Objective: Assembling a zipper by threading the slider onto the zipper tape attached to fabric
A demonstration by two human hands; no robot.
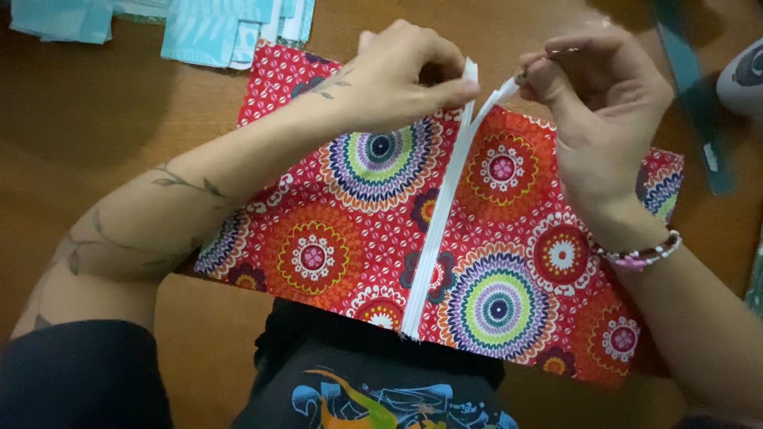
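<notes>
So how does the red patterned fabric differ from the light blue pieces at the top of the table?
The red patterned fabric lies spread flat before the person, with a white zipper down its middle and both hands at its far edge; the light blue pieces sit untouched in a loose overlapping pile. The red fabric bears bright round medallions, the blue pieces are pale with faint markings. The blue pieces are cut off by the frame. Both rest on the brown table.

I am holding my left hand point(401, 75) pinched at eleven o'clock, my right hand point(600, 103) pinched at one o'clock, both forearms angling inward.
</notes>
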